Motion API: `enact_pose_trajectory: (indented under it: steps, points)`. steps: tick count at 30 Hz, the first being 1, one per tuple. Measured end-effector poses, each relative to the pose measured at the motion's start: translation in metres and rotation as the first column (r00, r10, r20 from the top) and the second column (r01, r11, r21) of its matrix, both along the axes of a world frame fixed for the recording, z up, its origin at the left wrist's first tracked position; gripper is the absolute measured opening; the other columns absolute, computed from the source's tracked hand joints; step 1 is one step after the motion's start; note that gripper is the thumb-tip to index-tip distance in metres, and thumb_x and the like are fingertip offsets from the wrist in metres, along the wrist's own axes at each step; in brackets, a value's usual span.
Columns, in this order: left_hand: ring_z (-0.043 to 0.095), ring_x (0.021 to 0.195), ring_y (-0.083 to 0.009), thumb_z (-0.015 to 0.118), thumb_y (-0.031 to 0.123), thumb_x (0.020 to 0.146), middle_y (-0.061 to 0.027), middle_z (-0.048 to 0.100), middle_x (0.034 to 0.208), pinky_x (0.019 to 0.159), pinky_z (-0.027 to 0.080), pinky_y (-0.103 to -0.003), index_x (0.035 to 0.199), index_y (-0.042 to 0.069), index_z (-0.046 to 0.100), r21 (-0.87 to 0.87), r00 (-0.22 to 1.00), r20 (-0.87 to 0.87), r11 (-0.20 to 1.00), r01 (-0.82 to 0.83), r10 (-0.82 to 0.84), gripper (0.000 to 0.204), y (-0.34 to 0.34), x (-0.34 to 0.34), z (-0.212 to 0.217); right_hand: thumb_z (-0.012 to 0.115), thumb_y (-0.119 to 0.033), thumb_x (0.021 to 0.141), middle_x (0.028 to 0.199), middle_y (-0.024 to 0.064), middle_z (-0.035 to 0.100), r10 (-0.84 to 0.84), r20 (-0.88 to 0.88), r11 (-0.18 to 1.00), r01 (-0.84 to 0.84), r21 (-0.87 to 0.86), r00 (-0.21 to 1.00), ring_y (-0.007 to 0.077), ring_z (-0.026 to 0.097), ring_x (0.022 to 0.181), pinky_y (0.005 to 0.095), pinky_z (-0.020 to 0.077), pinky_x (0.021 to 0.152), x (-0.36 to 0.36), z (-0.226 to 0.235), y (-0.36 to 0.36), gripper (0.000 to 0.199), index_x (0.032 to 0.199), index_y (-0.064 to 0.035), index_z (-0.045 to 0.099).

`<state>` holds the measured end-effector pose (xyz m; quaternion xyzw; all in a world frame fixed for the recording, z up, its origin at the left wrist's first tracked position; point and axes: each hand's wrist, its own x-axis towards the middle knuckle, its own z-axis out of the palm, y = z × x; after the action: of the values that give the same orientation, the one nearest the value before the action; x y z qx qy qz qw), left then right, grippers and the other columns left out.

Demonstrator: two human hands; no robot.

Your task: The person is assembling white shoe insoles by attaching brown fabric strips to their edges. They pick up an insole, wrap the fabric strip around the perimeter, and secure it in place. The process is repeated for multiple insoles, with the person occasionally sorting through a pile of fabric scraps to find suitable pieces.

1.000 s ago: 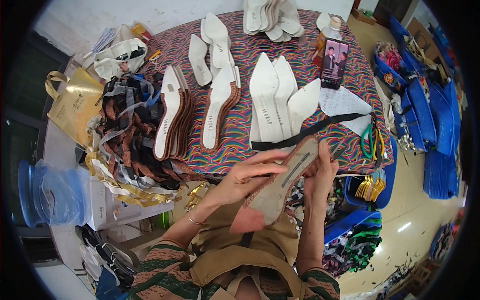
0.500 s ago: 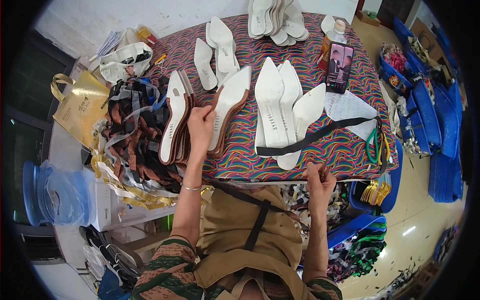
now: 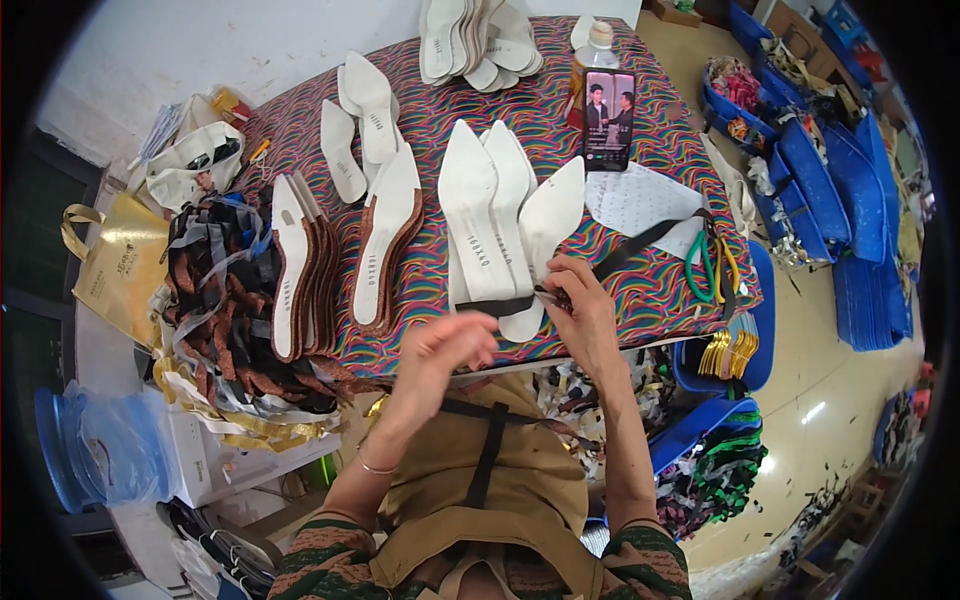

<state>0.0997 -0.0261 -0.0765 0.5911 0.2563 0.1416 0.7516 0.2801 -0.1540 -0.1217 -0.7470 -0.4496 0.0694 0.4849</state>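
White insoles [image 3: 465, 195], overlapping on the patterned surface [image 3: 650, 310], just beyond the hands. Left hand [image 3: 445, 350] nearest: grip loose, fingers partly apart. Right hand [image 3: 580, 300] by the insoles' near ends: grip clamped on a small dark object [image 3: 562, 297], mostly hidden, can't tell what. Black strip [image 3: 500, 306] crosses those ends. Insoles look smooth, matte, dark-printed, narrow-waisted, pointed toes facing away. Phone [image 3: 608, 120] behind, to the right.
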Motion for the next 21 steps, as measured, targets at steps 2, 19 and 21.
enact_pose_trajectory:
  steps: [2, 19, 21]
  points:
    - [0.063, 0.084, -0.0112, 0.055, 0.021, 0.099, -0.0063, 0.068, 0.096, 0.072, 0.049, -0.024, 0.114, -0.002, 0.065, -0.145, 0.984, -0.003, 0.974, 0.173, -0.176, 0.03, -0.012, 0.002, -0.014, 0.065, 0.014, 0.07, 0.103, 0.0107, 0.061, 0.004, -0.02, 0.999, -0.003, 0.042, 1.0, 0.0221, 0.065, 0.083, 0.0289, 0.0513, 0.068, -0.002, 0.004, -0.003, 0.032, 0.098, -0.0003, 0.059]
    - [0.063, 0.085, -0.0206, 0.057, 0.018, 0.097, -0.01, 0.065, 0.093, 0.081, 0.05, -0.036, 0.102, 0.006, 0.056, -0.453, 0.881, 0.444, 0.889, 0.062, 0.165, 0.012, -0.009, 0.032, 0.012, 0.071, 0.001, 0.083, 0.077, 0.0068, 0.067, -0.009, -0.492, 0.994, -0.047, -0.102, 0.87, 0.0084, 0.062, 0.069, 0.0236, 0.0492, 0.063, -0.063, 0.065, -0.104, 0.02, 0.102, 0.001, 0.066]
    - [0.063, 0.082, -0.0202, 0.055, 0.018, 0.098, -0.0115, 0.065, 0.094, 0.077, 0.05, -0.034, 0.104, 0.006, 0.054, -0.399, 0.909, 0.385, 0.917, 0.009, 0.158, 0.014, -0.008, 0.029, 0.016, 0.068, 0.002, 0.085, 0.077, 0.0047, 0.066, -0.027, -0.701, 1.0, 0.017, -0.021, 0.713, 0.0077, 0.061, 0.068, 0.0224, 0.0478, 0.062, -0.073, 0.061, -0.107, 0.018, 0.103, 0.0025, 0.066]
